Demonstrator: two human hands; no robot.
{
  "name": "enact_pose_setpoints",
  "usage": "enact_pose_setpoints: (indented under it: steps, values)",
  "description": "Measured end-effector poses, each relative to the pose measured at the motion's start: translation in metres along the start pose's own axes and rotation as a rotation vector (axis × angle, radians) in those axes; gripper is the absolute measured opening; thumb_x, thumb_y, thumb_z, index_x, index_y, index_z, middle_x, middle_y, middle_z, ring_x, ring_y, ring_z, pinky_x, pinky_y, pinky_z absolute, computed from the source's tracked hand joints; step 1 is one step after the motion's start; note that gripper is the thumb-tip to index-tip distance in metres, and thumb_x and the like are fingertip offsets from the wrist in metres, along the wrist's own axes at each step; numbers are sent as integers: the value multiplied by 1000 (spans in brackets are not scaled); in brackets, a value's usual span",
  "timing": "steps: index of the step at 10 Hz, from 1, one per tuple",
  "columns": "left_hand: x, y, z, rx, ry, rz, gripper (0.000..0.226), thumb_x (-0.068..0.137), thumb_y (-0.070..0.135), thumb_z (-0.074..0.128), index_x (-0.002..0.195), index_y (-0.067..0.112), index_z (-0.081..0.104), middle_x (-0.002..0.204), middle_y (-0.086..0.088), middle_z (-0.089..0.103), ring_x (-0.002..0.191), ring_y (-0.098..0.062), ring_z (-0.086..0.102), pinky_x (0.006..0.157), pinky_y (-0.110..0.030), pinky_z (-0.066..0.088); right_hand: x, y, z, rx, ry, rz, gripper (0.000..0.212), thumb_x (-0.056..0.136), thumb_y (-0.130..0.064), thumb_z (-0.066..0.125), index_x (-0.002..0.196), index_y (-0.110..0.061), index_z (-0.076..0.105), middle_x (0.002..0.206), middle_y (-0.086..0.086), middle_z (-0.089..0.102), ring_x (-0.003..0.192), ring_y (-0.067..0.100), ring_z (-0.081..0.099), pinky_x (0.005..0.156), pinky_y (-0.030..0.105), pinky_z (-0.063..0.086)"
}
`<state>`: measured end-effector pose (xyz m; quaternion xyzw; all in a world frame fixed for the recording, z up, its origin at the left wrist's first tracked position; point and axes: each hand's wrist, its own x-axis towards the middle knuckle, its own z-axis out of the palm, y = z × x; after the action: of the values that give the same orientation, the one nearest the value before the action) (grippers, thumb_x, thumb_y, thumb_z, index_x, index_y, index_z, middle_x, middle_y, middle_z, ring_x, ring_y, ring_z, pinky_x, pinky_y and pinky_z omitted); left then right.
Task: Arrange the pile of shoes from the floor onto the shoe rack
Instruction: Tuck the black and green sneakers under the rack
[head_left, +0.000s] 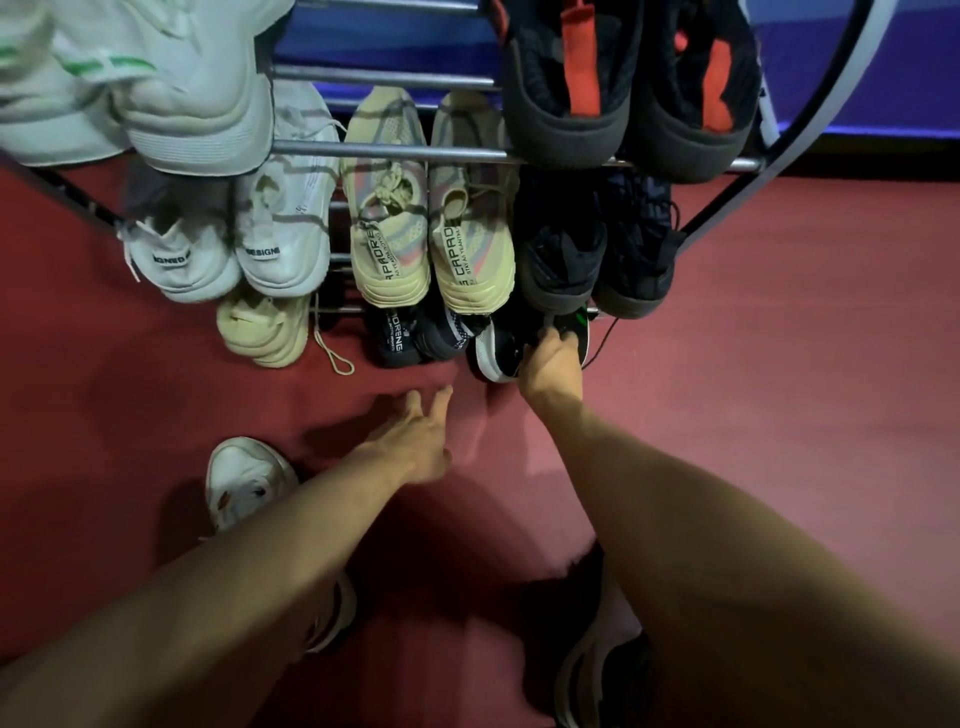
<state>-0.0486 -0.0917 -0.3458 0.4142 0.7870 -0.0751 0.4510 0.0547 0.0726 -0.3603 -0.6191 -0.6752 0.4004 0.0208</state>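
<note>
Head view, we see our right hand (551, 358) gripping a black white-soled sneaker (493, 351) at the shoe rack's (395, 150) lowest tier, left hand (415, 441) loosely spread over red floor (779, 338) before the rack, white sneaker (244, 480) farther back.

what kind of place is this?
Likely a home entryway or shoe-storage corner: a tiered chrome-bar shoe rack loaded with sneakers, plain red carpeted floor, and the right hand placing a black white-soled sneaker low down.
</note>
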Motion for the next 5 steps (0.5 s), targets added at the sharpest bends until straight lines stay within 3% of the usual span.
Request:
enact_pose_setpoints:
  steps: [1, 3, 4, 5]
  values:
    - [-4, -5, -3, -5, -22, 26, 87, 93, 29, 53, 159, 31, -4, 163, -21, -2, 141, -45, 37, 115, -50, 35, -6, 11, 4, -38, -29, -29, 38, 103, -18, 40, 139, -7, 45, 139, 8, 46, 121, 29, 48, 79, 20, 29]
    - [-8, -14, -2, 9, -38, 38, 86, 94, 29, 55, 158, 30, -2, 162, -22, 1, 142, -42, 37, 116, -50, 34, -30, 14, 5, -147, 51, -66, 47, 95, -27, 51, 137, -13, 37, 133, 9, 50, 111, 31, 56, 82, 31, 41]
    - [-10, -21, 1, 18, -67, 17, 86, 94, 31, 55, 158, 33, -3, 164, -21, -3, 144, -42, 34, 117, -50, 32, -39, 19, 16, -543, -255, -73, 48, 95, -44, 47, 138, -21, 48, 135, 14, 57, 122, 36, 56, 105, 52, 40]
    - [-8, -28, 6, 36, -78, 3, 86, 95, 34, 54, 158, 35, -4, 163, -20, -1, 142, -44, 38, 116, -50, 33, -35, 13, 20, -734, -418, -94, 43, 95, -42, 45, 138, -43, 49, 145, 7, 47, 138, 39, 36, 110, 76, 13]
